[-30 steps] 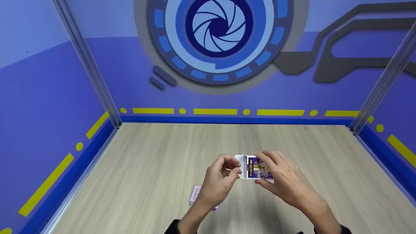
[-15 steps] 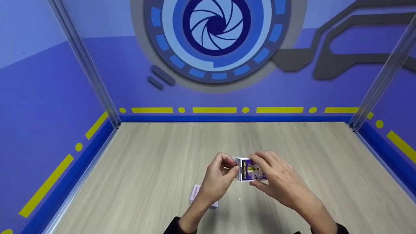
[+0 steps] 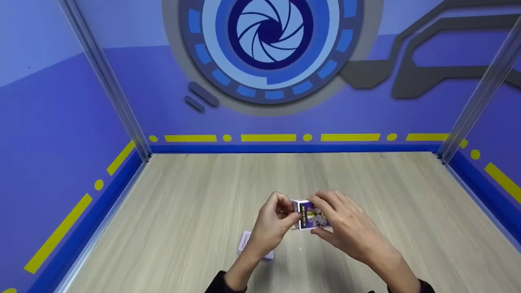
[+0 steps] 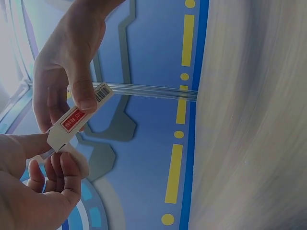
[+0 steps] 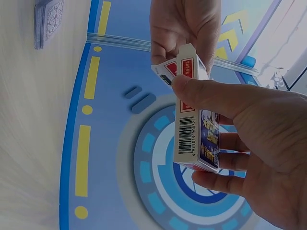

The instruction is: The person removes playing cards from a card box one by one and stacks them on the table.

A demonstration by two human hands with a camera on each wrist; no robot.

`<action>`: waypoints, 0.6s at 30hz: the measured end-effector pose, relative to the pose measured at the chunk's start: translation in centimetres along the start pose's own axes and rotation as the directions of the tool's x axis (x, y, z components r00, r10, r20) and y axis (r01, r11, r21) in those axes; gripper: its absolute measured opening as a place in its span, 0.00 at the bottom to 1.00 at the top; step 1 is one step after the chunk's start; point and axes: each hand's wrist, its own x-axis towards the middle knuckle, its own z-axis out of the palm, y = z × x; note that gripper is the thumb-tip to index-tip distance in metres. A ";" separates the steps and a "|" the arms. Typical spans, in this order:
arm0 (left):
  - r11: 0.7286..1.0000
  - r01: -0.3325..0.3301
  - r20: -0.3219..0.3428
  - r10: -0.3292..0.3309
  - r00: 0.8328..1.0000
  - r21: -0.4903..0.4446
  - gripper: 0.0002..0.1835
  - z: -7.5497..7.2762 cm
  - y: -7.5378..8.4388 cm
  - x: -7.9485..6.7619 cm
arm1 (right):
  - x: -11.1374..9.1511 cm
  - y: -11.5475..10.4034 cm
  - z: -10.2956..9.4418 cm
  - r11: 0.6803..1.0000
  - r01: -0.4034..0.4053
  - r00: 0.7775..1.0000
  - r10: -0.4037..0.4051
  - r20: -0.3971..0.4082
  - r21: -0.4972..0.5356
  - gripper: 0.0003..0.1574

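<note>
A small playing-card box (image 3: 315, 216), purple with a picture on its face and white along its edges, is held up over the table. My right hand (image 3: 354, 228) grips it, thumb along the narrow barcode side (image 5: 185, 136) and fingers behind, as the right wrist view shows. At its left end a flap (image 5: 164, 72) stands out from the box. My left hand (image 3: 270, 224) is at that end, thumb against the box corner and curled fingers at the flap, pinching there. On the table a deck of cards (image 3: 245, 240) lies partly hidden behind my left forearm.
The wood-grain table (image 3: 195, 195) is enclosed by blue printed wall panels (image 3: 260, 122) at the back and both sides. Metal posts (image 3: 122, 101) stand at the back corners. Dark sleeves (image 3: 224, 283) show at the bottom edge.
The box has shifted slightly left and toward me, and its open end has turned and come up against my left fingers. The wide-open flap is now mostly hidden there. The deck stays put.
</note>
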 end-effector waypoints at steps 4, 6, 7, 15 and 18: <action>1.000 0.001 -0.014 -0.001 1.000 -0.006 0.12 0.0 0.2 -0.1 | -0.1 0.1 0.0 1.000 -0.014 1.000 0.014 0.010 -0.002 0.48; 1.000 0.001 -0.025 -0.001 1.000 -0.006 0.12 0.0 0.3 -0.1 | -0.1 0.2 0.1 1.000 -0.020 1.000 0.020 0.015 -0.002 0.48; 1.000 0.001 -0.032 -0.001 0.999 -0.007 0.12 -0.1 0.4 -0.1 | -0.1 0.3 0.1 1.000 -0.022 1.000 0.022 0.016 -0.001 0.48; 0.977 -0.093 -0.048 0.104 0.993 0.193 0.15 -1.1 1.0 0.0 | -0.1 0.9 0.0 0.998 -0.062 0.998 0.062 0.010 0.005 0.47; 0.893 -0.217 -0.002 0.237 0.972 0.395 0.19 -1.5 1.1 0.0 | -0.2 1.0 -0.1 0.998 -0.066 0.998 0.066 0.012 0.002 0.47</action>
